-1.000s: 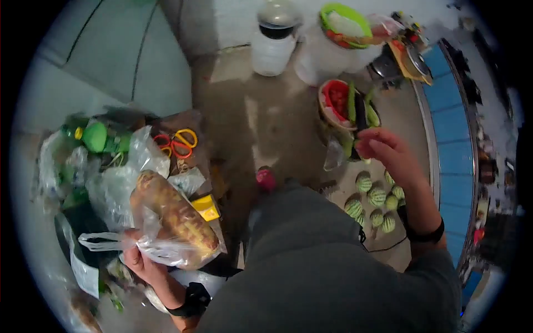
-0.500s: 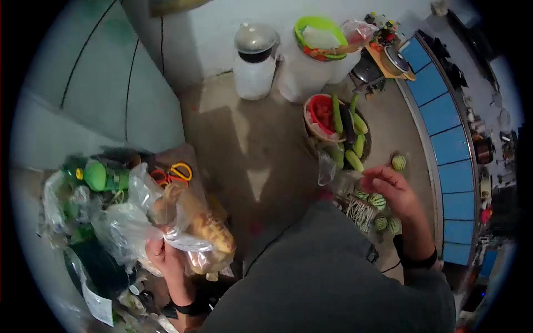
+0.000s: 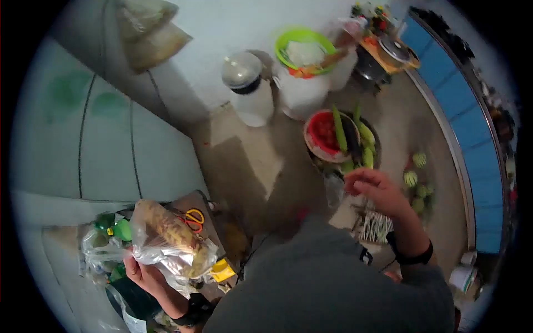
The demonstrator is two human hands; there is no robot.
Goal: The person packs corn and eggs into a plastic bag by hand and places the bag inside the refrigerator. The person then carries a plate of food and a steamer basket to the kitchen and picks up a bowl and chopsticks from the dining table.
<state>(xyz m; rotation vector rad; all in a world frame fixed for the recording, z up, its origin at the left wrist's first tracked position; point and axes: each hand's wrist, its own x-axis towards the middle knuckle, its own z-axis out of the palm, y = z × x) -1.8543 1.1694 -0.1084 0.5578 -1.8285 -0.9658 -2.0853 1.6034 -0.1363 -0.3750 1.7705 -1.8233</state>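
Note:
My left hand [image 3: 145,276] pinches the gathered neck of a clear plastic bag [image 3: 149,252] at the lower left. Inside the bag lies something long, mottled yellow and brown [image 3: 172,230]; its kind I cannot make out. Scissors with yellow and red handles [image 3: 194,220] lie just beyond the bag on the small table. My right hand [image 3: 373,191] hovers with loosely bent fingers and nothing visible in it. Below it in view is a basket of vegetables [image 3: 363,139], with long green vegetables, a dark eggplant and a red bowl [image 3: 325,132] of red pieces.
Several striped round fruits [image 3: 411,178] sit on the floor at the right, near a bundle of thin white sticks [image 3: 375,227]. White containers [image 3: 302,94] stand by the wall, one under a green basin [image 3: 283,41]. Blue cabinets [image 3: 461,116] line the right side.
The bag has swung up and left in my left hand, and its contents now lie across the table beside the scissors. My right hand has shifted slightly left. The whole view has tilted.

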